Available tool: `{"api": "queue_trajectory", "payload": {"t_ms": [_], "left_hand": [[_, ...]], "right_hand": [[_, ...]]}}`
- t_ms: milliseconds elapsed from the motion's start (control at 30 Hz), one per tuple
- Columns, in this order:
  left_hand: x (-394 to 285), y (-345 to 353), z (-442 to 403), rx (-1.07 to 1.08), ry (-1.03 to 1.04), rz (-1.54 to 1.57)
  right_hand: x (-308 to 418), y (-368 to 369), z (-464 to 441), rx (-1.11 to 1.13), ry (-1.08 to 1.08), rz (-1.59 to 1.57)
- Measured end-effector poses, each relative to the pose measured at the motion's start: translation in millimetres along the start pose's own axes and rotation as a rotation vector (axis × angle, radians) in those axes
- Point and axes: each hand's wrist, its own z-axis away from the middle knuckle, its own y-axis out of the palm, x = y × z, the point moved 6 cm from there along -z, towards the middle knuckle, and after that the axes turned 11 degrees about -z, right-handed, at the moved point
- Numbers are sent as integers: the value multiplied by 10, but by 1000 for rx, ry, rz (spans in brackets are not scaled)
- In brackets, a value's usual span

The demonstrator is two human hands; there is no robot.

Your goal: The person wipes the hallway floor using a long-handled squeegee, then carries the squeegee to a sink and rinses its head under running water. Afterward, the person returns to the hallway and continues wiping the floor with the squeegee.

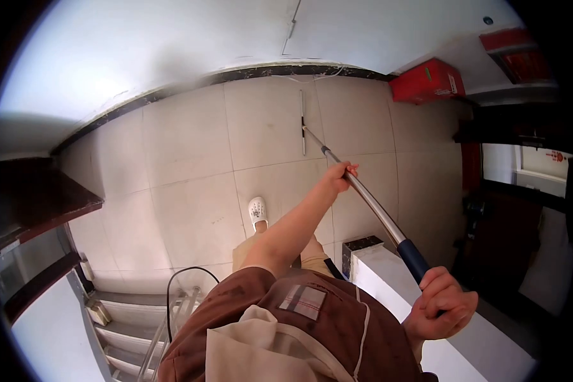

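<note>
A floor squeegee (379, 213) with a silver telescopic pole slants from lower right toward the middle of the tiled floor. Its thin, straight head (303, 137), black in the centre and pale at the ends, rests on the tiles. My left hand (341, 177) is closed around the pole partway down, with that arm stretched forward. Up at the dark blue grip (414, 260), my right hand (442, 305) is wrapped over the end of the handle.
Beige floor tiles (191, 210) run to a white wall with a dark skirting. A red box (428, 81) stands against it at upper right. Stairs (134, 340) with a metal rail descend at lower left. A white half-wall (388, 280) is close on my right. My white clog (257, 210) is on the floor.
</note>
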Motion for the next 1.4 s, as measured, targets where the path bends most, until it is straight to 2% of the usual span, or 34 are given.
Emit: {"api": "queue_trajectory", "payload": {"t_ms": [200,267,367,533,733,867,1000,1100,1233,1267,1333,1367,1400], "left_hand": [[-884,-174,347,72,76,65],[-1118,-255,551,48,130,79],[-1261,-332,859,53,194,131],[-1283,-616,1175,146,270,253],[-1107,-1059,1719,160,396,339],[-958,-1328,1957,212,440,364],[-736,-1516,2103,280,474,434],[-564,-1736,2291,193,622,355],[-247,-2057,2618,74,686,391],[-185,-2214,2613,97,701,341],[-50,-2665,2554,-19,717,360],[48,-2650,2674,-220,701,549],[80,-2487,2752,-171,735,483]], "right_hand": [[-145,511,-84,116,73,-181],[-172,697,-81,219,27,-257],[-73,942,-82,411,23,-235],[105,1152,-23,497,-2,-293],[343,1251,32,806,39,-410],[477,1363,139,1236,43,-534],[563,1377,172,1330,27,-657],[586,1425,159,1460,63,-733],[465,1512,211,1558,149,-953],[342,1506,242,1524,201,-984],[102,1486,325,1414,266,-1030],[13,1488,339,1339,276,-1043],[41,1443,246,1379,243,-1124]]}}
